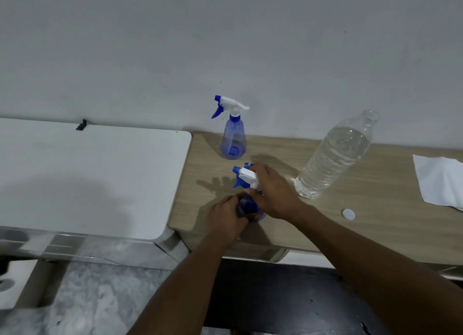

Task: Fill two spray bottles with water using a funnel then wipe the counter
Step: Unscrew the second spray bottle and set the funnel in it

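A blue spray bottle [246, 208] stands near the front of the wooden counter [350, 209]. My left hand [225, 218] grips its body from the left. My right hand [273, 192] is closed on its white and blue trigger head [244, 175] on top. A second blue spray bottle [233, 134] with its trigger head on stands upright by the wall. A large clear water bottle [335, 156], uncapped and mostly full, stands to the right. No funnel is visible.
A small white cap [348, 214] lies on the counter right of my hands. A white cloth or paper towel [438, 181] lies at the far right. A white table [87, 179] adjoins the counter on the left. The wall runs close behind.
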